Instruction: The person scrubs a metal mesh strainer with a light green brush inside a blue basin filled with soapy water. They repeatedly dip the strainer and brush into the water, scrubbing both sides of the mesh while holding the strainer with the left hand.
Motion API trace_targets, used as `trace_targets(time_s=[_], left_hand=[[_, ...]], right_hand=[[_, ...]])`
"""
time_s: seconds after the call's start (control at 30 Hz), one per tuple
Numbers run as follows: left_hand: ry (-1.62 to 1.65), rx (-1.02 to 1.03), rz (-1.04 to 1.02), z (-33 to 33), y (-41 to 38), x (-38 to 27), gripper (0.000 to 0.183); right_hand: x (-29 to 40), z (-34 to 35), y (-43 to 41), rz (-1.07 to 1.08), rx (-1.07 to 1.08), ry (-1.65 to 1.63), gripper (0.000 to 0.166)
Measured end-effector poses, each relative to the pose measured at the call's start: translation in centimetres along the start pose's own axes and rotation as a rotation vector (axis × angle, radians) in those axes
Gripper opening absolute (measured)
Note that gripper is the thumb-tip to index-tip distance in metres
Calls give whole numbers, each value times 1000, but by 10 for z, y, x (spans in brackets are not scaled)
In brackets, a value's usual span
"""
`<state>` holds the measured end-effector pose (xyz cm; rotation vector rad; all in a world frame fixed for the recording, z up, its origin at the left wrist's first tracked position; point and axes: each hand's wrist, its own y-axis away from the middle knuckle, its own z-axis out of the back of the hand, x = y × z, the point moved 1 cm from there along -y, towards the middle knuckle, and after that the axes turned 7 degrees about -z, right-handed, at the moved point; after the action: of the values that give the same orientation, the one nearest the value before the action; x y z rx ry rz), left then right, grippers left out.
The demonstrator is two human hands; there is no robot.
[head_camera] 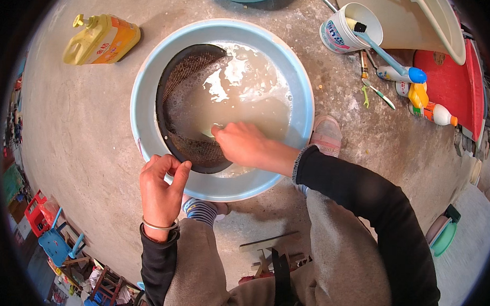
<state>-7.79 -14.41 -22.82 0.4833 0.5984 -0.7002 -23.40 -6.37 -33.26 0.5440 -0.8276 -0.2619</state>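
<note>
A round light-blue plastic basin (299, 110) of murky, sudsy water stands on the floor before me. Tilted in its left part is a round mesh screen with a dark rim (161, 105), partly under the water. My left hand (163, 186) pinches the near edge of that rim between thumb and fingers. Over the mesh, my right hand (245, 147) has its fingers curled around something small and pale at the water's surface, perhaps a brush or scrubber; the hand hides most of it.
A yellow pump jug (103, 41) stands at the upper left. At the upper right are a white bucket (334, 30) holding brushes, a toothbrush (378, 94), a white bottle with an orange cap (438, 114) and a red container (450, 79). My feet flank the basin's near side.
</note>
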Motion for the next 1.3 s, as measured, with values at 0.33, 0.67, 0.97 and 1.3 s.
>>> trace_targets(time_s=[0.33,0.67,0.97,1.3], left_hand=[[7,-2,-13,-1,0,1,19],[1,-1,-19,1,0,1,18],[17,-9,-13,1,1,2,19],[25,-16,-4,-2,0,2,18]], right_hand=[[4,5,11,-21,32,-110,23],[7,10,24,-30,80,-245,17],[8,28,42,-4,164,-464,26],[2,21,28,-20,107,-264,19]])
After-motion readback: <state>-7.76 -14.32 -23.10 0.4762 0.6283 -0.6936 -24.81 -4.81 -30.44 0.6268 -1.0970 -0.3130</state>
